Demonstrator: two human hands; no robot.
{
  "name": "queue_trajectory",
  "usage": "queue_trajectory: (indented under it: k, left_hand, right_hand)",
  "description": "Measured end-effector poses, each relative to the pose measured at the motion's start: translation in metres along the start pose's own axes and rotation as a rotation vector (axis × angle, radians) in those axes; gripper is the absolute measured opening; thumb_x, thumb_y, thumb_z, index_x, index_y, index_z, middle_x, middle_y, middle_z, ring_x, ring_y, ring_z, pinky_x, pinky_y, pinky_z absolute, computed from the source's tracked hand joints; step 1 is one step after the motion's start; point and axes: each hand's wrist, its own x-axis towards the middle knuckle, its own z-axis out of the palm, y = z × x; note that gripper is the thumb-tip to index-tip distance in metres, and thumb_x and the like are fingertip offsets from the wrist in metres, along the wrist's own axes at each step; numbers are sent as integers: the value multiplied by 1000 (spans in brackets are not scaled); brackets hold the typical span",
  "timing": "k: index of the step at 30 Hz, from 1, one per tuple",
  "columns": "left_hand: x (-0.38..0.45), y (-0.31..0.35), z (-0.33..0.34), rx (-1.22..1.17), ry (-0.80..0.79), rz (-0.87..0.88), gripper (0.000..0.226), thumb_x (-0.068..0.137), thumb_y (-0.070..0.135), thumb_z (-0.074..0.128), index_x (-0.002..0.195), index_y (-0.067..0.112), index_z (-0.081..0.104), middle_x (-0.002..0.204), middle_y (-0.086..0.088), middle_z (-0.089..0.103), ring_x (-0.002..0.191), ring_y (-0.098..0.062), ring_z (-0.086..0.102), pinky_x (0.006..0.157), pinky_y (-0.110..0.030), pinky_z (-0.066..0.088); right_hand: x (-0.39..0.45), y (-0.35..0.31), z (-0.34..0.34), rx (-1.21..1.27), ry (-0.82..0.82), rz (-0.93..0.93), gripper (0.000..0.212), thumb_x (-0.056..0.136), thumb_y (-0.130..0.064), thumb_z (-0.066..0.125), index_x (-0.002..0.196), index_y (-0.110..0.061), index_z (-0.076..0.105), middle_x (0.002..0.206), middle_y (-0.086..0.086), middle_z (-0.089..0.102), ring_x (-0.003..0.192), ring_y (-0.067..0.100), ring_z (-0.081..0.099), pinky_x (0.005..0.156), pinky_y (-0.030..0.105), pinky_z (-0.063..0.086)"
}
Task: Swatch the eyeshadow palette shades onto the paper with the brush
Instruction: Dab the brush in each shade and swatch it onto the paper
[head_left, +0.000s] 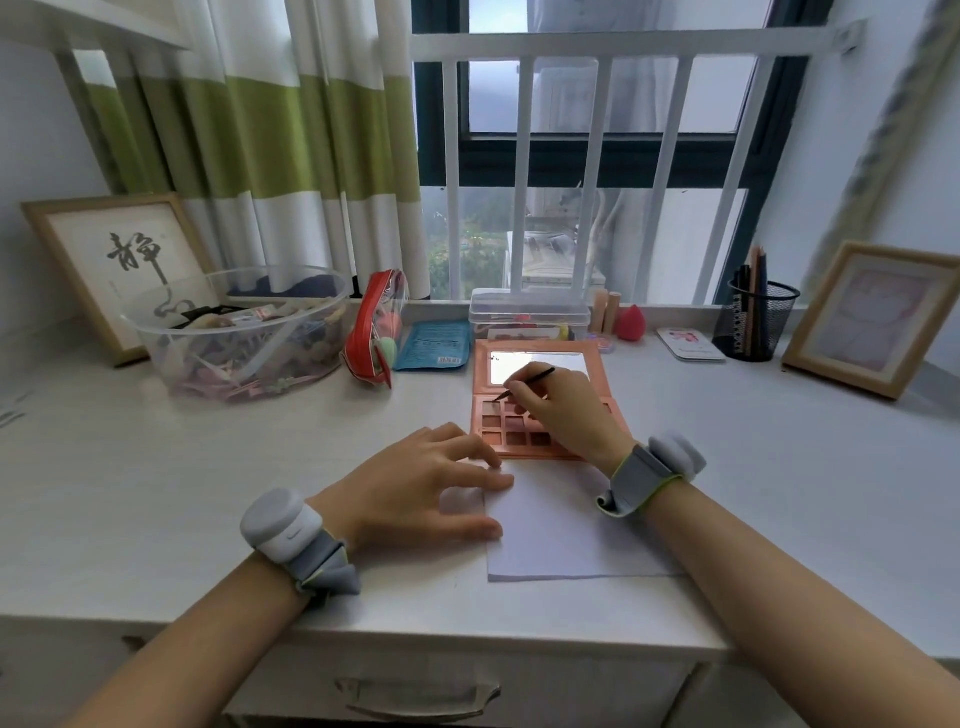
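- Our palette (524, 431) lies open on the counter (156, 467), just beyond the paper (561, 535).
- Our right hand (563, 410) pinches the brush (524, 383), tip at a far-left pan.
- Our left hand (415, 483) rests flat-fingered on the paper's left edge.
- The paper looks unmarked; every swatch seems left.

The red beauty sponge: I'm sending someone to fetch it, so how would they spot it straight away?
Look along the window ledge at the back of the desk, right of the clear lidded box. The red beauty sponge stands beside two tan upright tubes; it alone there is teardrop-shaped and bright red.
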Motion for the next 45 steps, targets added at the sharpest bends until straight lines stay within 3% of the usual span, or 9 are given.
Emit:
queue_trajectory:
  k: [6,13,23,28,32,35,41,45]
  left_hand:
    - [-1,0,0,-22,-26,-16,60,81,71,44,132,41,51,133,17,46,118,-1,35,94,-22,33]
    - [0,-1,1,-23,-38,-34,61,80,71,42,133,42,50,133,19,45,119,1,31,96,-23,26]
    - [0,0,1,-28,-37,-47,59,81,70,43,133,43,49,132,18,45,120,0,31,96,-25,25]
    - [0,0,3,-30,-38,-50,57,83,69,45,133,43,48,133,19,44,119,0,30,96,-26,24]
    - [1,-1,3,-25,-28,-47,55,83,67,47,133,43,49,133,19,44,119,1,30,94,-24,23]
    - [1,-2,4,-26,-20,-44,54,84,67,48,133,44,49,133,19,44,119,2,29,94,-23,22]
    - [1,-1,4,-27,-39,-53,55,84,67,47,134,44,47,134,19,43,118,2,28,95,-25,22]
    - [0,0,4,-25,-40,-56,56,84,68,46,134,44,47,134,19,43,120,0,29,96,-26,24]
  right_hand:
    - [0,0,3,-8,-21,-4,24,93,-21,48,101,-8,67,85,4,70,66,2,60,64,-1,43]
    - [0,-2,0,94,10,25,27,93,-23,48,90,-6,68,79,8,72,68,11,67,66,17,53]
    - [2,-3,3,75,-37,32,26,93,-23,47,96,-5,67,83,6,70,69,6,64,68,12,50]
    - [1,-4,2,86,13,21,26,93,-23,46,91,-7,67,79,6,70,72,14,64,72,21,50]
    - [0,-4,2,-12,-25,-1,26,94,-22,44,97,-6,65,82,4,66,74,15,62,68,13,45]
    - [1,-6,2,37,-25,21,26,94,-21,44,92,-6,66,82,9,69,74,18,64,70,21,50]
    - [-1,-6,1,18,-4,24,26,95,-21,43,95,-6,65,80,5,66,71,13,61,67,14,46]
    - [-1,-10,-1,54,-50,50,26,94,-21,44,93,-5,65,85,11,69,74,16,64,71,21,51]
